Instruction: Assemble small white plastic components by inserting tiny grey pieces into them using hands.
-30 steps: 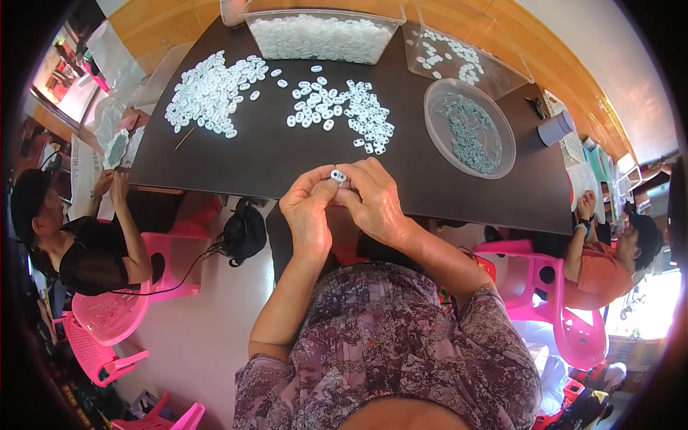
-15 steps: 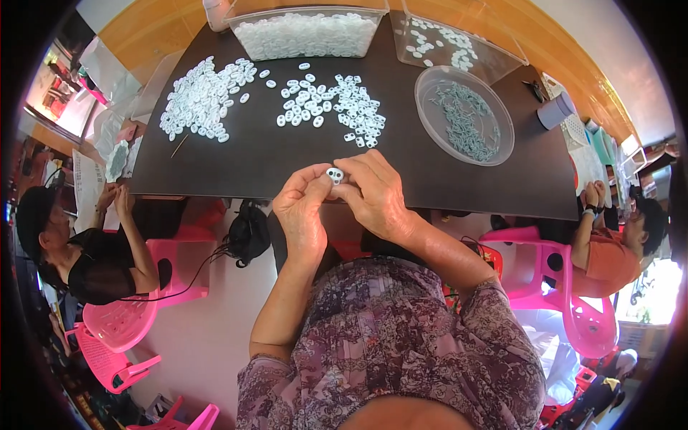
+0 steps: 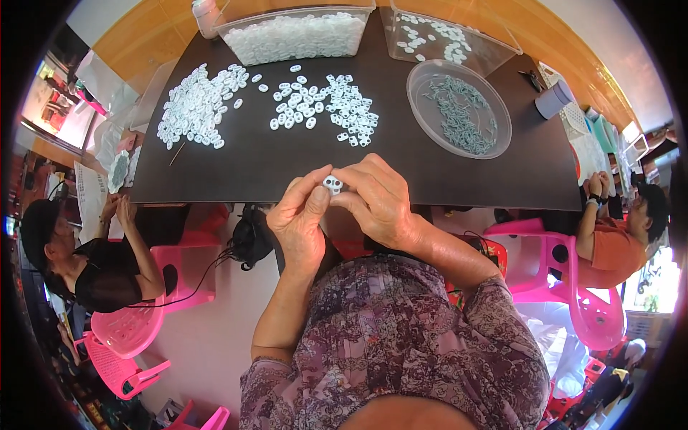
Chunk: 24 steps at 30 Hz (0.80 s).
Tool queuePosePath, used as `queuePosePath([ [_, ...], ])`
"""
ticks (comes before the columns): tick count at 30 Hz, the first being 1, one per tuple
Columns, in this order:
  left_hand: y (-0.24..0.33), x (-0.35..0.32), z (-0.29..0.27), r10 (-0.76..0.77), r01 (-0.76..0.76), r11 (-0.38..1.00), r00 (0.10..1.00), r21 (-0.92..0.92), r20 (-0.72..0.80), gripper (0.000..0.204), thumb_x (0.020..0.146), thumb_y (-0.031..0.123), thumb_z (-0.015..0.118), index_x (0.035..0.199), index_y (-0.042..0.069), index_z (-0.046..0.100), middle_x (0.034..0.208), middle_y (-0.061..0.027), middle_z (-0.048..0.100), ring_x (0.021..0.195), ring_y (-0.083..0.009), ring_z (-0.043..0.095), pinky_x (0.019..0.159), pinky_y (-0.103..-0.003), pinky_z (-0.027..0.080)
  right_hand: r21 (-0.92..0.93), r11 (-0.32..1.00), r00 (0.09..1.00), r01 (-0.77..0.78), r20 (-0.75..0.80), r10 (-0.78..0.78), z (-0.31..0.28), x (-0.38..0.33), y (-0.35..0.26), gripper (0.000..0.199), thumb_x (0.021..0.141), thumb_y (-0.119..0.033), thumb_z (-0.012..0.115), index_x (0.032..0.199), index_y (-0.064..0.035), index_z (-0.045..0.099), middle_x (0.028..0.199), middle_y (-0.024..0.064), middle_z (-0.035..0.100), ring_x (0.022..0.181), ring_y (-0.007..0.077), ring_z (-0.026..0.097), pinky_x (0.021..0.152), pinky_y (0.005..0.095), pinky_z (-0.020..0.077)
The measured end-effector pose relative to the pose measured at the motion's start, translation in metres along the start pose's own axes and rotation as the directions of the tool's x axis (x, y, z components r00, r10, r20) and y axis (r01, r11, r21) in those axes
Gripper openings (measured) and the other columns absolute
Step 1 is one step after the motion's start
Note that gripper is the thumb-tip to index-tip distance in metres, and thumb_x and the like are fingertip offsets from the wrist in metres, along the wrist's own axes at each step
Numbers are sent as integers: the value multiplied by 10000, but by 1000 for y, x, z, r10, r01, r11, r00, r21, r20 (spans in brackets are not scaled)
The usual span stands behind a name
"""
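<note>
2 hands [image 3: 344, 208] pinch a small white part [image 3: 332, 184], its shape mostly hidden.

Both forearms rise from the lower middle of the frame and meet at centre. The left hand [image 3: 302, 218] and right hand [image 3: 380, 201] face each other, fingertips pinched together, wrists bent inward.

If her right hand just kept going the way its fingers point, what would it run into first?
The right hand points leftward, fingertips pinching a small white piece. Going on, it would almost at once meet the left hand, whose fingertips hold the same piece from the other side. Nothing else seems to lie between them.
</note>
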State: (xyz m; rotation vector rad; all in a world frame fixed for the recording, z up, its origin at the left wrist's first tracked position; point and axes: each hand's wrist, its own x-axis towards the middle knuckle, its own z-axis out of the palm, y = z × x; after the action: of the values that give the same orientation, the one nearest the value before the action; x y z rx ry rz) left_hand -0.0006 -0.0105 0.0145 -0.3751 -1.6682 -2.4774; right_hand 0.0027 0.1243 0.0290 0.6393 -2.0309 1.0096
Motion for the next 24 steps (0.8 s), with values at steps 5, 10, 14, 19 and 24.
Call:
queuePosePath([
  [5,-7,-2,0,76,-75,996,997,-38,0,227,843,108,644,1003,-53,648,844,-9,579,745,-71,481,687,-199,386,-17,997,996,80,-47,-80,1,1,-4,355,625,5,735,951,32,598,792,110,605,630,240,539,533,315,442],
  [10,-12,-3,1,122,-123,991,992,-48,-22,232,846,135,643,984,-52,649,837,-4,570,745,-71,471,685,-205,383,12,996,995,89,-34,-89,1,-1,-1,359,616,-3,741,943,35,597,783,117,601,624,244,537,517,310,437],
  [14,-17,-5,4,122,-127,985,991,-113,-51,207,864,150,627,949,-38,639,842,-11,570,775,-77,485,716,-212,390,-23,992,992,123,-31,-123,4,-3,2,409,593,-21,749,946,15,546,758,92,551,624,230,487,530,317,425],
  [19,-17,-6,6,65,-80,985,993,-153,-98,197,881,169,609,932,-22,619,859,-22,579,799,-84,506,744,-220,404,-10,998,998,67,-16,-67,5,-3,-1,356,623,-3,742,945,30,592,796,120,601,639,243,538,530,310,439],
  [24,-17,-6,1,13,-31,976,996,-217,-85,203,883,164,603,957,-25,600,892,-44,599,818,-92,532,737,-226,434,23,1000,1000,-4,16,4,4,-2,-7,385,633,-4,737,985,19,584,843,114,606,679,240,542,571,317,448],
])
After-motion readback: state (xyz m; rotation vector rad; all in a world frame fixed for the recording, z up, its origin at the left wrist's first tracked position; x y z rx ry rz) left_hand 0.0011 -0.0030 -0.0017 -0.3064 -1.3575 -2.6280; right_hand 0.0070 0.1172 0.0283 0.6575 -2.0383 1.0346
